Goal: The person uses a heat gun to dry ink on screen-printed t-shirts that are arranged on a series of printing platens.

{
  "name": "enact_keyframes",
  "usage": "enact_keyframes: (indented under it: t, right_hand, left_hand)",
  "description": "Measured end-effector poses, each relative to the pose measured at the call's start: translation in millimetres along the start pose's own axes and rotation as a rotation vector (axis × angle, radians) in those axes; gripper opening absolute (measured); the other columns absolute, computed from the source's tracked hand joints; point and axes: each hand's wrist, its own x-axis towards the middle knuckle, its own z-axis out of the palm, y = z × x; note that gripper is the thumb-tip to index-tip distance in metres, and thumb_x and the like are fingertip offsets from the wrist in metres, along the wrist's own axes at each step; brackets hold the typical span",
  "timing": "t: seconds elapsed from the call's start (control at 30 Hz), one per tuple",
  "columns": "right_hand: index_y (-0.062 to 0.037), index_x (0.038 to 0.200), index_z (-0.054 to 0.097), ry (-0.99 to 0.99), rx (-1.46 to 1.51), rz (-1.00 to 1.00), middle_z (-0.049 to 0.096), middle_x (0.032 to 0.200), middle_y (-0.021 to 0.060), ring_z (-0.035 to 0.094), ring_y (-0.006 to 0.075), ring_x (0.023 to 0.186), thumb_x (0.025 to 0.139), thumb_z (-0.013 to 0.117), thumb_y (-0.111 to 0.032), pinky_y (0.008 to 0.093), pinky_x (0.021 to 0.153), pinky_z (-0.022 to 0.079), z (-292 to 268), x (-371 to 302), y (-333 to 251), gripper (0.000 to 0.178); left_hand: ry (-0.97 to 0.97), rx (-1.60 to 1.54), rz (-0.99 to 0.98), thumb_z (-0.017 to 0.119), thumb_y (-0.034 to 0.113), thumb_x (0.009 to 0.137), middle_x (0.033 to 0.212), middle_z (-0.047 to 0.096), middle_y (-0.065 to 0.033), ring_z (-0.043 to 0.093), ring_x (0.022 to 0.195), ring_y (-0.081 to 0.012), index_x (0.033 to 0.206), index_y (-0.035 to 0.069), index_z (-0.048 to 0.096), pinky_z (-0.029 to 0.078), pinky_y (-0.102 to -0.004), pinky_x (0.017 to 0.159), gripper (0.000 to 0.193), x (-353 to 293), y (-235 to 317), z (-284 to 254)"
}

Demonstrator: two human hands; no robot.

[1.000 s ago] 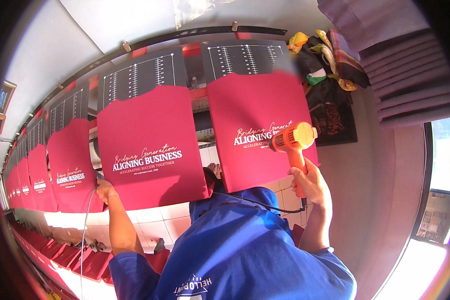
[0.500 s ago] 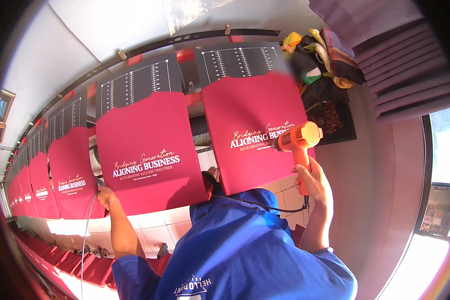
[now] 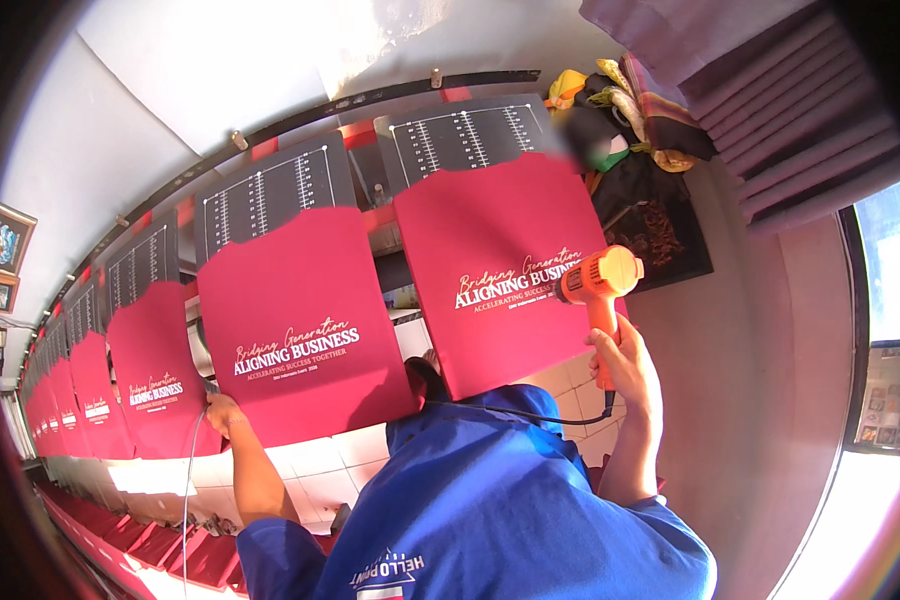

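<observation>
Heat gun (image 3: 598, 283), orange, sits at the right, its nozzle close to the print on the nearest crimson shirt (image 3: 505, 270); right hand (image 3: 622, 363) fingers wrap its handle. Left hand (image 3: 222, 410) rests at the next shirt's (image 3: 295, 320) lower left corner, fingers' grip unclear.

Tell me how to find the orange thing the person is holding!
Look along the long row of crimson fabric panels on black boards to the last, rightmost one. In front of its white lettering, the right hand grips an orange plastic heat gun, the only orange tool there.
</observation>
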Motion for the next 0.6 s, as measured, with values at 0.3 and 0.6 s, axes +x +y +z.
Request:
enact_keyframes:
  t: [0.3,0.6]
  right_hand:
    - [0.0,0.11,0.055,0.023,-0.05,-0.015,0.06,0.081,0.0045,0.058,0.01,0.061,0.093,0.059,-0.021,0.0265,0.054,0.05,-3.7,1.0,7.9,0.027]
    - [-0.0004,0.112,0.055,0.057,0.092,-0.015,0.06,0.078,0.0039,0.057,0.0103,0.06,0.091,0.06,-0.019,0.0268,0.053,0.049,2.8,-8.9,5.3,0.028]
  left_hand:
    - [-0.011,-0.025,0.054,0.039,0.05,0.091,0.115,0.068,-0.0233,0.066,0.106,-0.0402,0.111,-0.002,0.068,0.051,-0.0517,0.089,0.063,-8.1,-4.0,-7.5]
    - [-0.017,0.0,0.156,0.04,0.053,0.093,0.108,0.069,-0.0242,0.067,0.103,-0.0398,0.105,-0.004,0.07,0.051,-0.0515,0.087,0.065,-32.0,-1.9,-15.0]
